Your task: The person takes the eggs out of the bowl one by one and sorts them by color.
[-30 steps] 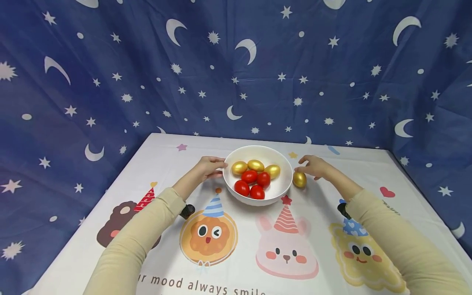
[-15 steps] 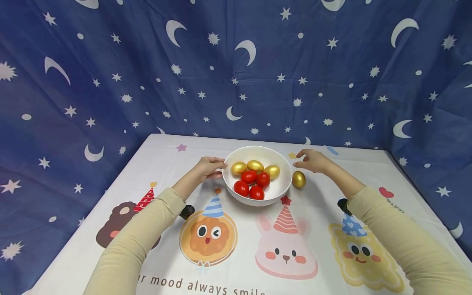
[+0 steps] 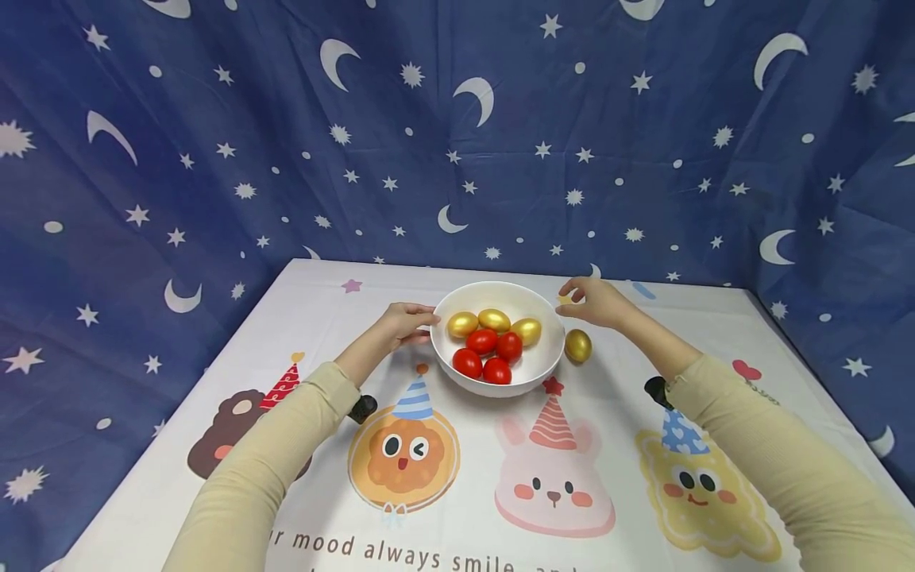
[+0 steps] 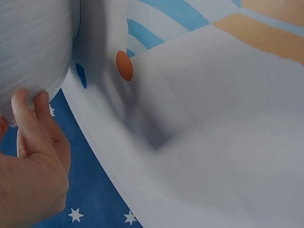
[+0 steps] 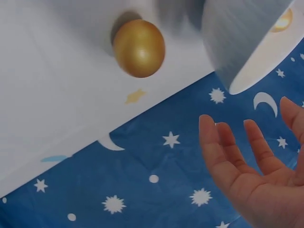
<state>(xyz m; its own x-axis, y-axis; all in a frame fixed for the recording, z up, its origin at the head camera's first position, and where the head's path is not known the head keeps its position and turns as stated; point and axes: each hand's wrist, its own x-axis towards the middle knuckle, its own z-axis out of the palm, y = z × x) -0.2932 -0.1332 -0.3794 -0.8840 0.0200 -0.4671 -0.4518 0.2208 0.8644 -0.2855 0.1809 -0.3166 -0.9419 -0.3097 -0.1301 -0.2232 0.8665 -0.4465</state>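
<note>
A white bowl (image 3: 525, 383) stands on the table, with 3 gold eggs (image 3: 494, 320) and several glossy red egg-shaped pieces (image 3: 468, 363) inside. My left hand (image 3: 398, 326) grips the bowl's left side, thumb at the rim and fingers lower down the wall. In the left wrist view, the fingertips of that hand (image 4: 35, 156) meet the bowl's outer wall (image 4: 33, 47). At the bowl's right rim hovers my right hand (image 3: 596, 303), fingers spread and holding nothing. Another gold egg (image 3: 578, 346) lies on the table just right of the bowl, below that hand.
The white tablecloth (image 3: 472, 477) carries printed cartoon figures and lettering. A blue curtain (image 3: 386, 159) with moons and stars hangs behind the table's far edge. Dark wrist-camera mounts (image 3: 363, 409) sit at the cuffs of both beige sleeves (image 3: 275, 457).
My right hand has come off the gold egg on the table and moved back and left to the bowl's right rim. The left hand and the bowl have stayed put.
</note>
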